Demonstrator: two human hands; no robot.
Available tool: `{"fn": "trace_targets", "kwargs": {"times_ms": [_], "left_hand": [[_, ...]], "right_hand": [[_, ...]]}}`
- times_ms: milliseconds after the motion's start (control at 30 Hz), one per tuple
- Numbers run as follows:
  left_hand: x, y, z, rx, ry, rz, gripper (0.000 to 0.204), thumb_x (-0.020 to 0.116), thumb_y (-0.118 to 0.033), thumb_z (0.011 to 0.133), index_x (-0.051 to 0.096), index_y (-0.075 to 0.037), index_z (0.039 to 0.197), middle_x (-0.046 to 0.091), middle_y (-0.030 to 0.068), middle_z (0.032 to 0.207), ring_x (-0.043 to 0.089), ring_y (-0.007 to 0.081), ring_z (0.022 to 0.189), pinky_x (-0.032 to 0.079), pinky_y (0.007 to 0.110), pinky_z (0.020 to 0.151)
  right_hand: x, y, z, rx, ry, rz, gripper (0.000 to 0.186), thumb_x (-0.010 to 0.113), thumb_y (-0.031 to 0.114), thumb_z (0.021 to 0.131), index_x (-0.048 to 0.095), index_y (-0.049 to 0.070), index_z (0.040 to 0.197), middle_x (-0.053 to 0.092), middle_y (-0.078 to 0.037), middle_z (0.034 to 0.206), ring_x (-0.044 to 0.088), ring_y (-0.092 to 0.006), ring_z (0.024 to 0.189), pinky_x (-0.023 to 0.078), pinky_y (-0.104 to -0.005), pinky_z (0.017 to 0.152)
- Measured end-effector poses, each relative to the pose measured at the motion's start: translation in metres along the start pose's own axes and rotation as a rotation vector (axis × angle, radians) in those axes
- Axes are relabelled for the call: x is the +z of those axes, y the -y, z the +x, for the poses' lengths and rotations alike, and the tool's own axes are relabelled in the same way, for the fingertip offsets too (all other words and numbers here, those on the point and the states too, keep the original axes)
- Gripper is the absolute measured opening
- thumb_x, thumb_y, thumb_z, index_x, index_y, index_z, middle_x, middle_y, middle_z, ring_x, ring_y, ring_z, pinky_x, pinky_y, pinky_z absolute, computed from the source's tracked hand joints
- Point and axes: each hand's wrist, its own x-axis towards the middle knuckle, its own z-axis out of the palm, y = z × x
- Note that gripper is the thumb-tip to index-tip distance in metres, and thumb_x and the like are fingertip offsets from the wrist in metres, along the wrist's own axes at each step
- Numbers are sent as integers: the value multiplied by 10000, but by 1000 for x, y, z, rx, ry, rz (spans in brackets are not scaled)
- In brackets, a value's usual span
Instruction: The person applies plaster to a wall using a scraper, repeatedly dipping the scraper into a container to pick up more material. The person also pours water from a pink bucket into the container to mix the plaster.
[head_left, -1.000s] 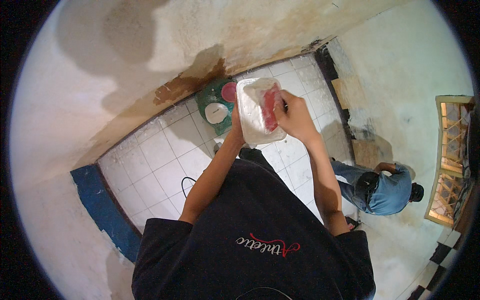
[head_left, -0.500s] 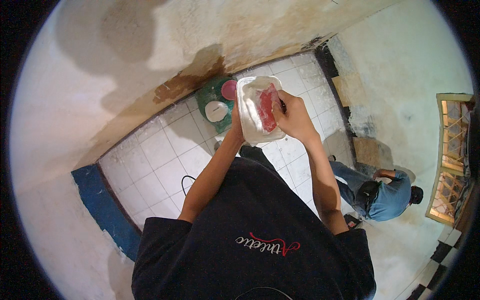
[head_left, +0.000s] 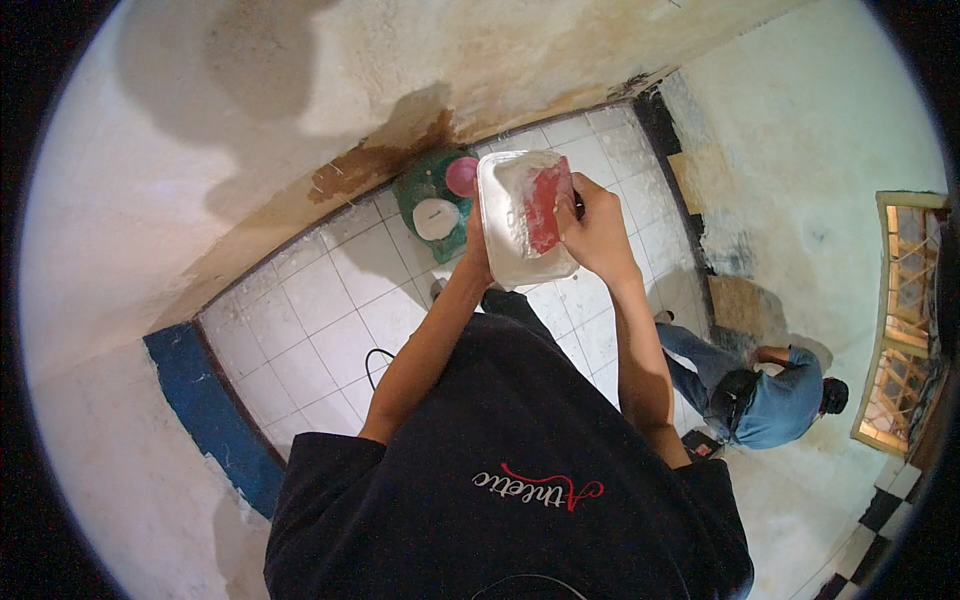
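A whitish rectangular plastic tub (head_left: 507, 262) is held up in front of my chest, pale paste smeared over its inside. Wrapped round its left side is my left hand (head_left: 477, 245), the fingers partly hidden by the tub. My right hand (head_left: 597, 228) grips a flat red putty scraper (head_left: 546, 208) by its right edge, thumb on the near face. White paste streaks the scraper, which is over the right part of the tub opening.
On the white tiled floor (head_left: 345, 285) by the stained wall (head_left: 370, 175) lies a green sheet or bag (head_left: 450, 245) with a pink bowl (head_left: 462, 176) and a white round lid or container (head_left: 436, 219). Another person in blue (head_left: 770, 405) bends near the right wall, below a barred window (head_left: 895, 310).
My right hand has drawn the scraper to the right, toward the tub's right rim. The tub, in my left hand, has barely shifted. The other person's legs have moved slightly.
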Motion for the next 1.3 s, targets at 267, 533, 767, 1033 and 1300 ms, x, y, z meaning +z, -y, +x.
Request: {"fn": "trace_targets", "kwargs": {"times_ms": [267,533,767,1033,1300], "left_hand": [[10,-1,2,-22,22,-25,786,315,-674,907,309,-110,1455,387,135,1452,399,332,1314,324,489,1099],[16,-1,-3,23,149,-22,763,328,-638,930,317,-77,1448,389,141,1449,403,328,1310,328,476,1098],[21,0,-5,74,29,1,708,332,-604,948,380,-63,1403,487,135,1349,460,310,1255,360,462,1079],[23,-3,-11,90,42,38,691,301,-599,959,389,-72,1397,495,130,1347,500,284,1219,404,436,1045],[20,-1,-9,50,42,37,726,319,-624,942,347,-89,1432,434,145,1406,429,332,1286,343,473,1092]], "right_hand": [[2,5,-1,-18,30,13,122,548,63,822,564,-58,816,517,-184,595,470,-195,514,396,-351,509],[0,19,-6,-26,106,-37,225,569,95,783,579,-85,918,591,-304,714,618,-462,707,497,-468,635],[11,35,-8,-95,22,-17,118,570,58,788,545,-57,792,555,-261,630,571,-396,550,446,-407,530],[-1,39,-5,-74,103,-138,238,556,111,831,570,-89,958,580,-315,682,608,-468,659,498,-507,611],[7,31,-6,-110,136,-114,229,557,116,838,577,-91,934,582,-313,677,616,-466,663,494,-497,601]]}}
